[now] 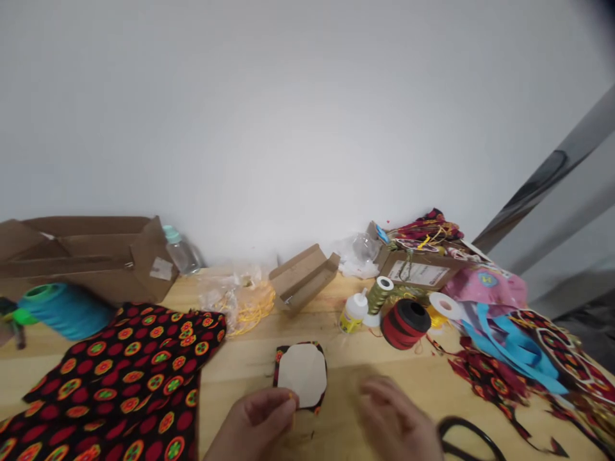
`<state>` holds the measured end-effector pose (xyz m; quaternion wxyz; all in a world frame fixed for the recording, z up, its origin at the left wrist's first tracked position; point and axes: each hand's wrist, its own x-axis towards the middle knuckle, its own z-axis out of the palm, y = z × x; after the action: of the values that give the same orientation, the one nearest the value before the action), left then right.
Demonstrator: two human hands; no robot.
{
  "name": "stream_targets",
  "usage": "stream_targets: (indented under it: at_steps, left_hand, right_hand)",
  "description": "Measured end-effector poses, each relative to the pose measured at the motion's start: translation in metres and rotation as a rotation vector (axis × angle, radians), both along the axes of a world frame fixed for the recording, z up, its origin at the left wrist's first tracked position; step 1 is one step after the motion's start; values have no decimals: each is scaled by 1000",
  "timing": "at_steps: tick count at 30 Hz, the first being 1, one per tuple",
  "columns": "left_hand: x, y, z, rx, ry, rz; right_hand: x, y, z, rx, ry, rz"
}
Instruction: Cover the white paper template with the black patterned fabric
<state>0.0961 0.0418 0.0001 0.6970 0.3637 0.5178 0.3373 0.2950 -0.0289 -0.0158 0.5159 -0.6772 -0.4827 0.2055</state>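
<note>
A small piece of black patterned fabric (318, 402) lies on the wooden table, with a pale, rounded card (302, 374) on top of it. At its lower left corner, my left hand (259, 422) is closed, thumb and forefinger pinching what looks like the fabric's edge; the fingertips hide that corner. My right hand (398, 419) is in the air to the right of the piece, apart from it. Motion smears its fingers, so whether they hold anything cannot be made out. Black loop handles (473, 430), probably of scissors, lie beside my right hand.
Large patterned cloth (144, 378) and a blue thread cone (70, 310) lie left. Behind are a small open carton (305, 278) and a glue bottle (354, 312). A red thread spool (406, 324), blue ribbon (519, 352) and fabric scraps (485, 371) occupy the right.
</note>
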Motion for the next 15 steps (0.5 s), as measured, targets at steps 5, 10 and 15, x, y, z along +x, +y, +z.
stream_targets:
  at_steps: [5,10,15]
  left_hand:
    - [0,7,-12,-93,-147,-28]
    - [-11,9,-22,-58,-242,19]
    - [-24,18,-18,-40,-270,-8]
  right_hand:
    - [-63,35,4,-38,-66,415]
    - [-75,44,10,-200,195,386]
    - [-88,53,7,-235,549,380]
